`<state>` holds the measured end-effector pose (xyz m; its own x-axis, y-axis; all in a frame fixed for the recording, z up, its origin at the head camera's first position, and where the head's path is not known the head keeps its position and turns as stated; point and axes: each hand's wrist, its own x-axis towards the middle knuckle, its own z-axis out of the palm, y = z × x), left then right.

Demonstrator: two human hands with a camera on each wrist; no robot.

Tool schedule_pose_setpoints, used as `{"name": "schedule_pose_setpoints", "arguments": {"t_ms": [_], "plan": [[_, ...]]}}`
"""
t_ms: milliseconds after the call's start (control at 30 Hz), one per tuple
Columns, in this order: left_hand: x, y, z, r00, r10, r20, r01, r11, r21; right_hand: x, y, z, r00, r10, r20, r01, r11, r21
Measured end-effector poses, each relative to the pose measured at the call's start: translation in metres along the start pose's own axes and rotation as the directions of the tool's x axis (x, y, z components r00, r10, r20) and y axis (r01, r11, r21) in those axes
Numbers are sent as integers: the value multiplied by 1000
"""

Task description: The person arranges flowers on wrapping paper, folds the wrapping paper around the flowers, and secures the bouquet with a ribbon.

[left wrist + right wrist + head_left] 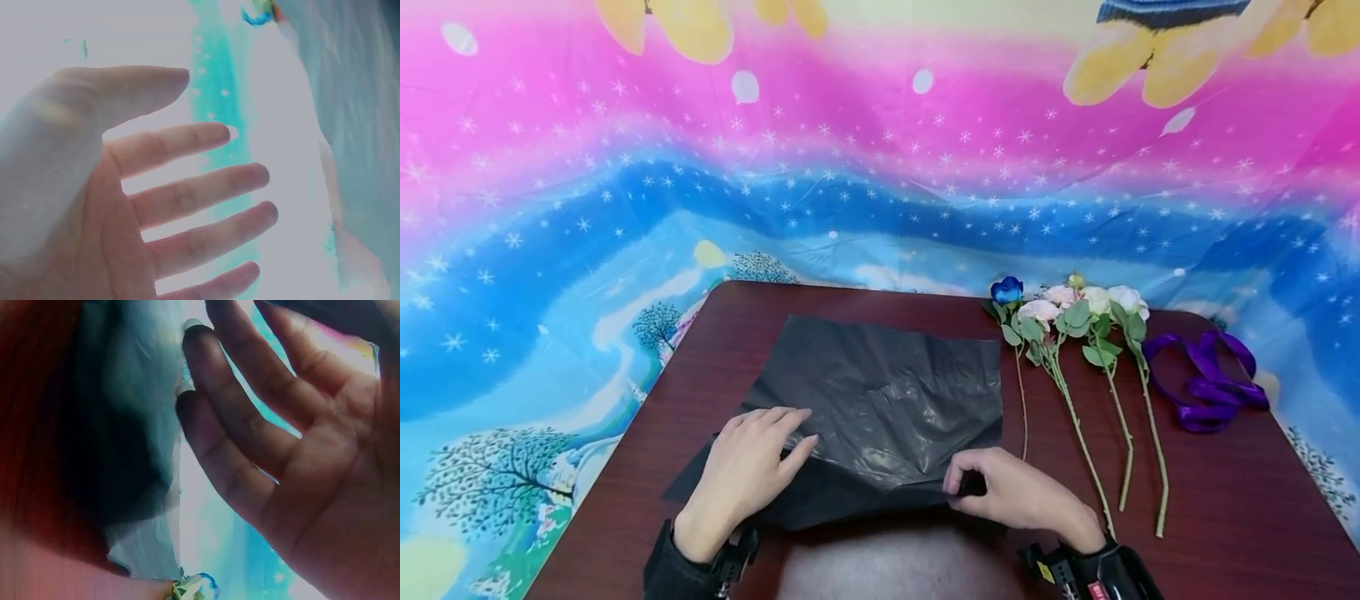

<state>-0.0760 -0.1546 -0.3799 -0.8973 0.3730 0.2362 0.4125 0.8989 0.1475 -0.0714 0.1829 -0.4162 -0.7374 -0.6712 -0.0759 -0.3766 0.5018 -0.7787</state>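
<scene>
A crinkled black wrapping sheet (880,400) lies on the table with its near edge folded over. My left hand (748,462) is laid over its left side, fingers straight and thumb spread. In the left wrist view the left hand (181,194) shows its fingers apart with nothing between them. At the sheet's near right edge, my right hand (1011,492) pinches the fold between thumb and bent fingers. The right wrist view has the right hand (281,437) with loosely bent fingers beside the blurred dark sheet (131,425); its thumb tip is hidden there.
To the sheet's right lie a blue rose (1007,290), pale pink flowers (1040,312) and white flowers (1126,300) on long stems. A purple ribbon (1206,387) is loosely looped at the table's (1232,500) right side. Behind hangs a colourful printed cloth (880,192).
</scene>
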Motion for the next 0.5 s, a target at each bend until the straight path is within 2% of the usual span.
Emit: {"name": "schedule_pose_setpoints", "arguments": {"t_ms": [167,300,500], "plan": [[-2,4,-3,999,-9,38,10,1000,-24,0,-2,9,998,-16,54,21,997,-77],[-5,5,-3,997,-27,67,28,999,-15,-2,-3,14,996,33,83,-22,991,-132],[-7,4,4,995,-36,94,38,999,-17,-1,-4,21,997,46,57,-33,976,-217]]}}
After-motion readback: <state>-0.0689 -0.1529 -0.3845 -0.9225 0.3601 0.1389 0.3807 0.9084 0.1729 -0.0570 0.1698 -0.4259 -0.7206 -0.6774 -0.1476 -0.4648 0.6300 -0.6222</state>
